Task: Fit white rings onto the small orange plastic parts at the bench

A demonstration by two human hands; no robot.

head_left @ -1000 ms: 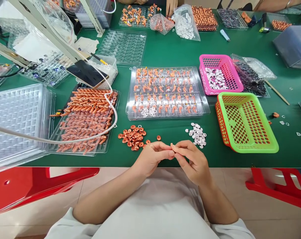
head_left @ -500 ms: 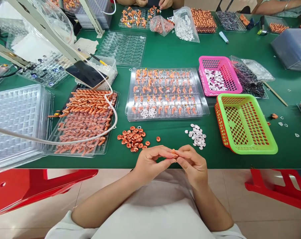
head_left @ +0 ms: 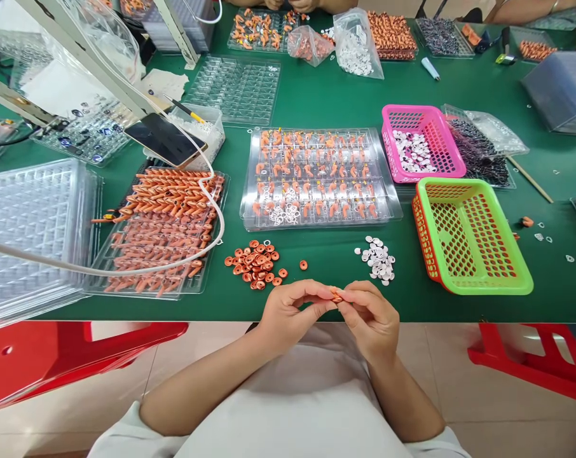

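Observation:
Between the fingertips of my left hand (head_left: 292, 315) and my right hand (head_left: 371, 318) is a small orange part (head_left: 336, 296), pinched from both sides near the table's front edge. My fingers cover most of it, so its exact shape is hidden. Beyond my left hand lies a heap of orange round cup-shaped discs (head_left: 257, 262), with a single orange disc (head_left: 303, 264) apart from it. A pile of small white discs (head_left: 379, 261) lies just past my right hand. Farther back, a clear plastic tray (head_left: 316, 175) holds rows of curved orange pieces and some white rings.
On the right stand a green basket (head_left: 502, 289) inside a red one and a pink basket (head_left: 424, 111) with white pieces. Orange parts fill a tray (head_left: 168, 229) at left, crossed by a white cable (head_left: 192, 257). A phone (head_left: 166, 140) leans nearby. A co-worker's hands (head_left: 304, 5) show across the table.
Both my hands keep their pinch on the orange part, with only slight finger movement. The whole view has shifted very slightly.

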